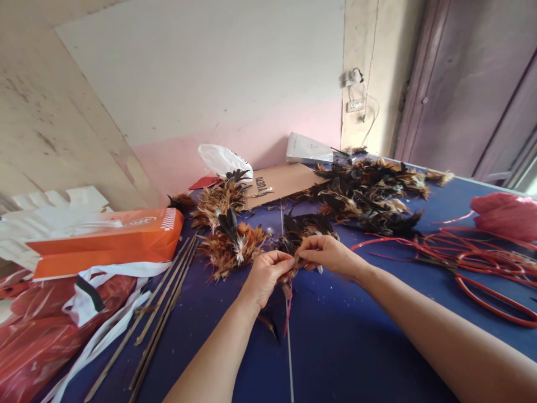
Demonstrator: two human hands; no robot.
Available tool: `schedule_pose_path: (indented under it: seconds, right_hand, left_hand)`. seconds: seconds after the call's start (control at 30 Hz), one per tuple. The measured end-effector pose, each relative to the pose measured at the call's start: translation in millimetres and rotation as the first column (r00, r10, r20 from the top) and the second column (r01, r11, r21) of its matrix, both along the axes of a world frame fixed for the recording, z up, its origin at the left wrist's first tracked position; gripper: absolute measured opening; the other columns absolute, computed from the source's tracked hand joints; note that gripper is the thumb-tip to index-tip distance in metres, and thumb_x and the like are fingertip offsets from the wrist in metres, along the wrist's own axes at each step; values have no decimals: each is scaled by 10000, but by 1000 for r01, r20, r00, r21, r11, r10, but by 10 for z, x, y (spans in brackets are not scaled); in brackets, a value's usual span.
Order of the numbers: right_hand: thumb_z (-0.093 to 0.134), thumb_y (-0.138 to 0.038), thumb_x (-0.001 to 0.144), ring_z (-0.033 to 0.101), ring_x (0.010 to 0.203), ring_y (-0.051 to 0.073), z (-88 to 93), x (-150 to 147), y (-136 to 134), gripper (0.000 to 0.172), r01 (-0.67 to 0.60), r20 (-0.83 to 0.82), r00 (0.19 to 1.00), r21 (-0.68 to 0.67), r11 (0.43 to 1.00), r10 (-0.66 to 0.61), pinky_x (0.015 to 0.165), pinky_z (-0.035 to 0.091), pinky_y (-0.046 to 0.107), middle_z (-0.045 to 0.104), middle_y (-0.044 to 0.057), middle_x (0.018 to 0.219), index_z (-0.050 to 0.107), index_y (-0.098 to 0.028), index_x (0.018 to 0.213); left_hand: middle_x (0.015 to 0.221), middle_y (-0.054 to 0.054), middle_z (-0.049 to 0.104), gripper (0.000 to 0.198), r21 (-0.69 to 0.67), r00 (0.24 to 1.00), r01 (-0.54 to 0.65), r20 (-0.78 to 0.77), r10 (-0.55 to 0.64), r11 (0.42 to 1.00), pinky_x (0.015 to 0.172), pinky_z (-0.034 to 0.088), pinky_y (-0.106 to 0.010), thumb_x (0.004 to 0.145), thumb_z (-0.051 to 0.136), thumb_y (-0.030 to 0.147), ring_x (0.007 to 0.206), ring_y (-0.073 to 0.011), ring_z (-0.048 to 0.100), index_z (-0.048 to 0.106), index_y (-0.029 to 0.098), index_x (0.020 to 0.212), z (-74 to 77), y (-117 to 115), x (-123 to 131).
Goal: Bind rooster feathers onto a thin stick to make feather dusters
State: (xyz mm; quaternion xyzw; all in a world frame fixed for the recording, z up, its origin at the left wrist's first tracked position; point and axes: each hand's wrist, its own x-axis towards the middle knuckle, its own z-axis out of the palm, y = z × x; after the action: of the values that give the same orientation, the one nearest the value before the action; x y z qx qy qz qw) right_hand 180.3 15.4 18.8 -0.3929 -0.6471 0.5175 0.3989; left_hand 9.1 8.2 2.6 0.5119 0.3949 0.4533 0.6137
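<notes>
Near the middle of the blue table, my left hand (pixel 268 274) and my right hand (pixel 323 253) meet with fingers pinched at the base of a dark feather bundle (pixel 308 225). What exactly sits between the fingertips is too small to make out. A pink strand (pixel 288 313) hangs below the fingers, and a loose feather (pixel 268 324) lies under my left hand. Left of the hands rest tied bunches of brown feathers (pixel 247 238). Behind my right hand spreads a large pile of brown and black feathers (pixel 369 193).
Thin sticks (pixel 163 308) lie on the left beside an orange bag (pixel 104 238) and red plastic (pixel 71 313). Cardboard (pixel 285 182) is at the back. Red-handled scissors (pixel 486 288), red strands and a pink bundle (pixel 503 215) occupy the right of the blue table (pixel 356 347).
</notes>
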Motion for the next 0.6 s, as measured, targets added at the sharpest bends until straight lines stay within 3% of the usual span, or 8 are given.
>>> schedule_pose_path:
  seconds: [0.13,0.23,0.37,0.6]
  right_hand:
    - [625,-299,661,578,581,97,-10,-11,4,231,2,-23,1000,-31,1000,-3,540,454,210,631,11,682,590,-141,825]
    - [614,-295,670,558,567,88,-19,-23,-3,180,8,10,1000,-11,1000,-7,529,436,198,613,-1,636,601,-141,761]
    - [604,-311,679,543,589,88,-15,-27,-14,166,5,16,1000,-10,1000,-5,544,425,199,609,3,658,602,-147,701]
    - [637,-299,655,487,574,71,17,46,4,167,-124,43,992,73,990,121,536,395,194,592,9,700,608,-135,656]
  left_hand:
    - [611,-17,620,231,45,1000,14,-24,-13,999,445,328,-182,595,708,310,476,-63,499,606,120,677,1,-10,9]
    - [609,-22,622,224,56,999,24,-35,-22,998,438,325,-178,605,702,306,475,-64,501,605,118,678,11,-22,25]
    - [627,-33,633,217,-25,1000,1,17,-1,1000,440,333,-175,591,716,281,479,-66,515,602,117,676,23,-17,32]
    - [549,-2,587,216,-161,993,-32,109,50,987,455,363,-161,529,753,172,492,-71,542,592,117,662,12,6,14]
